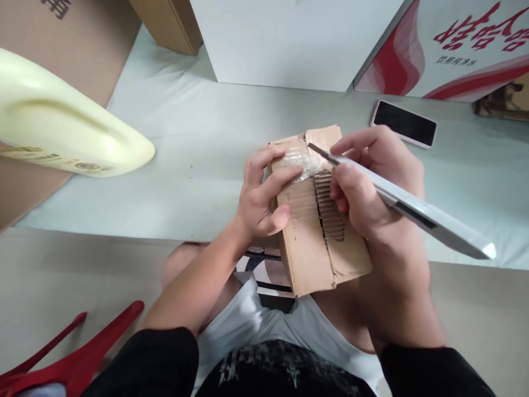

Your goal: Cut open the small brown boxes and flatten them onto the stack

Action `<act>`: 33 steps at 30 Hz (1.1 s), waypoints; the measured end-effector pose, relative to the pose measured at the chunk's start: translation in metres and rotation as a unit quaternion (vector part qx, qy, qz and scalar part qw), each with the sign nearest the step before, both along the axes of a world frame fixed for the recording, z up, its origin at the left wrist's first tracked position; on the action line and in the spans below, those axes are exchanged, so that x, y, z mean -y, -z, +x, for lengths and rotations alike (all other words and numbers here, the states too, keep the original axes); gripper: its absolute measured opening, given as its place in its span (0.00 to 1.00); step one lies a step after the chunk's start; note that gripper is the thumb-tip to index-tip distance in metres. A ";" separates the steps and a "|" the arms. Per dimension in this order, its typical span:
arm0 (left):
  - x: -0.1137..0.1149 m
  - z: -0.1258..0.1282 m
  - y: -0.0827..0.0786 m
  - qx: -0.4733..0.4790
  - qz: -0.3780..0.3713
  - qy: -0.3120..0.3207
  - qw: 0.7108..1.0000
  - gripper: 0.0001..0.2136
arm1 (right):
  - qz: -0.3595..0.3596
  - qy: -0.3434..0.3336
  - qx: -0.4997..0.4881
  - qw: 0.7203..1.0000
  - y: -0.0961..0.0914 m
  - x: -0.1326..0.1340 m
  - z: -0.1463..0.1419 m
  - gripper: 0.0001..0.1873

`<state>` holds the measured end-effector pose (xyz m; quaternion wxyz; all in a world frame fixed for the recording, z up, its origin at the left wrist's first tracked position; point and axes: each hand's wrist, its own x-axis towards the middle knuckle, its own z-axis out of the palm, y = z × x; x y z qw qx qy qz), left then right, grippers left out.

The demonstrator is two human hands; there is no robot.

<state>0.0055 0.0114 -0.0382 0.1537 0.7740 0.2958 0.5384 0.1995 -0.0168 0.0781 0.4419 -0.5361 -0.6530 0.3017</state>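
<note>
A slim, silver-white utility knife [413, 212] is gripped in the right hand [376, 187], its dark blade pointed far-left and its handle slanted to the near right. The blade tip is held over the far end of a small brown cardboard box [306, 242]; whether contact is made cannot be told. The box is gripped by the left hand [264, 193] at its left side, fingers bent over the top and onto clear, wrinkled plastic tape [300, 162]. A dark lengthwise seam is seen in the top, with ridged, torn cardboard to its right. The box is located at the near edge of a table covered in pale green cloth [198, 193], its near end projecting past that edge. A black-screened phone with a pale rim [405, 124] is partly covered by the right hand. A large white box [289, 44] is placed beyond; a pale yellow plastic bottle [74, 121] is seen at left.
</note>
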 end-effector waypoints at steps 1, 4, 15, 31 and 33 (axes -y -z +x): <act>-0.001 0.001 0.001 0.005 0.006 0.004 1.000 0.26 | -0.009 0.009 0.009 1.000 0.001 0.000 0.000 0.03; -0.002 0.002 0.002 0.007 0.014 0.000 1.000 0.26 | -0.024 0.039 0.035 0.998 0.004 0.000 -0.001 0.03; 0.000 0.001 0.001 -0.042 0.008 -0.030 0.999 0.26 | -0.016 0.067 0.068 0.995 0.007 -0.001 -0.004 0.03; -0.001 -0.003 0.003 -0.056 -0.008 -0.030 0.998 0.26 | -0.013 0.078 0.104 0.991 0.004 0.002 -0.008 0.04; -0.001 -0.003 0.002 -0.067 -0.007 -0.036 0.997 0.26 | -0.011 0.075 0.109 0.991 0.005 0.000 -0.008 0.05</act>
